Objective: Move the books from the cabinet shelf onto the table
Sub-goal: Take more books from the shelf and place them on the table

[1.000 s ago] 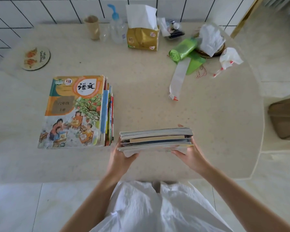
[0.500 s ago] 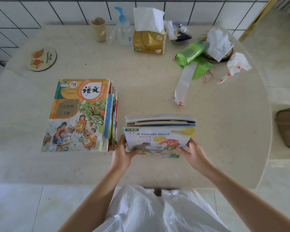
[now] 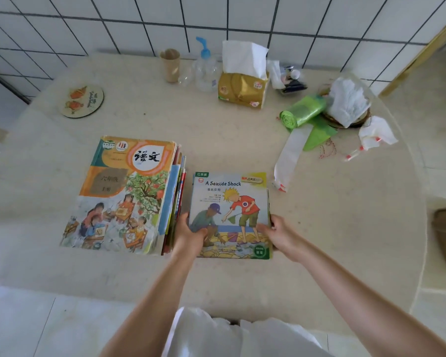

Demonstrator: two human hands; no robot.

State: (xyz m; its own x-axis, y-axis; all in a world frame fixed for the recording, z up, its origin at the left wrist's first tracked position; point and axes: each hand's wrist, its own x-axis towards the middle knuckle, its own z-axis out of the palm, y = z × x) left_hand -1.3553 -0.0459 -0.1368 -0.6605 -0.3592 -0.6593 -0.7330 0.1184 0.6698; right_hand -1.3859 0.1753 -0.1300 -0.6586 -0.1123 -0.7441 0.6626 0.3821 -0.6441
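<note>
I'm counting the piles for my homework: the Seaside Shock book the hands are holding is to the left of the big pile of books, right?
Not quite. The head view shows the Seaside Shock book, held by the left hand and right hand, lying to the right of the big pile of books.

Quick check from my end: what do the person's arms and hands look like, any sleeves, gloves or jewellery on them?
Both forearms are bare up to the frame edge, with no sleeves in view. The left hand and right hand carry no gloves, and no rings, watch or bracelets show. A white, crinkled garment covers the body below the arms.
</note>
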